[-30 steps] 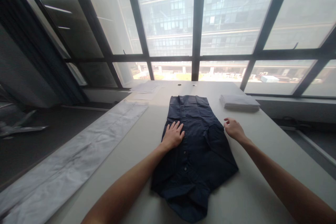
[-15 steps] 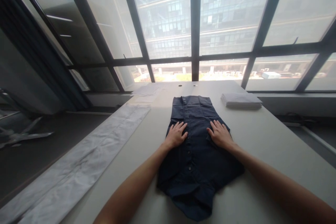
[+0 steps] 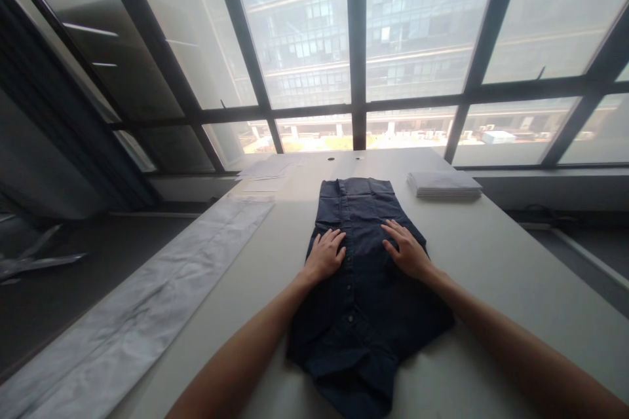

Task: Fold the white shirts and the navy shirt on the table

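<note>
A dark navy button-up shirt (image 3: 366, 301) lies on the white table (image 3: 246, 288), its far end folded into a straight edge and its collar end towards me. The button placket runs lengthwise between my hands. My left hand (image 3: 325, 254) rests flat on the shirt's left part, fingers spread. On the right part lies my right hand (image 3: 405, 249), also open, with its palm down and fingers pointing away from me. Neither hand grips the cloth.
A long grey-white patterned sheet (image 3: 142, 314) runs along the table's left side. Loose papers (image 3: 268, 169) lie at the far left, and a stack of folded white material (image 3: 443, 184) sits at the far right. Large windows (image 3: 304, 26) stand beyond the table.
The view has shifted slightly to the right. My right hand has slid a little inward and away from me over the shirt; my left hand stays about where it was.
</note>
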Demonstrator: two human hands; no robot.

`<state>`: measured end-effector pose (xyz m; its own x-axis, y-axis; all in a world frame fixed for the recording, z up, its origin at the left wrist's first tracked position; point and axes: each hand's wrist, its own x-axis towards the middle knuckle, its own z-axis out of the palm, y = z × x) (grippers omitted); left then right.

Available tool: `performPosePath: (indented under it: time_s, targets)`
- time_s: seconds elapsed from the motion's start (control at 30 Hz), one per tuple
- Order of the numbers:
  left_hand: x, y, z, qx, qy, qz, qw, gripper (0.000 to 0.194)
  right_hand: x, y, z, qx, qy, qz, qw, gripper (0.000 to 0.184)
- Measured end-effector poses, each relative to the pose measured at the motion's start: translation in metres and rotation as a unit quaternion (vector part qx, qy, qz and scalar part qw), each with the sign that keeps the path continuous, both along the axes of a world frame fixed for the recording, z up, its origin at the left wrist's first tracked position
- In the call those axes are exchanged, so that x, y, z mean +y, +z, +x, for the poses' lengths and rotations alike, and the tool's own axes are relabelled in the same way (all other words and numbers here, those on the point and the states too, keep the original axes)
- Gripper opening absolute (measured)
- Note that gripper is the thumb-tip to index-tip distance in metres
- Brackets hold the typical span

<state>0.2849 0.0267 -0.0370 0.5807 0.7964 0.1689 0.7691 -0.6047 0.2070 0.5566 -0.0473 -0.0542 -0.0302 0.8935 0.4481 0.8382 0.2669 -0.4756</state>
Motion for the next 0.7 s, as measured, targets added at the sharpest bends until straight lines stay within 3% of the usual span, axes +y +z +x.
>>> performPosePath:
  time_s: [0.17, 0.33, 0.5, 0.6, 0.7]
  targets:
    - [0.000, -0.001, 0.000, -0.004, -0.002, 0.002, 1.000, 0.048, -0.001, -0.006, 0.008, -0.019, 0.001, -0.004, 1.000, 0.032]
    - [0.001, -0.002, -0.002, -0.001, -0.003, 0.009, 1.000, 0.047, -0.002, 0.006, 0.020, 0.035, 0.004, 0.032, 0.999, 0.027]
    - [0.002, -0.001, -0.001, 0.001, -0.008, 0.017, 1.000, 0.046, -0.020, 0.022, 0.084, 0.111, -0.002, 0.054, 0.992, 0.034]
    - [0.001, -0.001, 0.001, 0.003, -0.008, 0.020, 1.000, 0.046, -0.043, 0.028, 0.130, 0.084, -0.066, 0.075, 0.991, 0.034]
    - [0.001, 0.000, 0.002, 0.008, -0.006, 0.025, 1.000, 0.047, -0.063, 0.035, 0.137, 0.044, -0.134, 0.082, 0.987, 0.030]
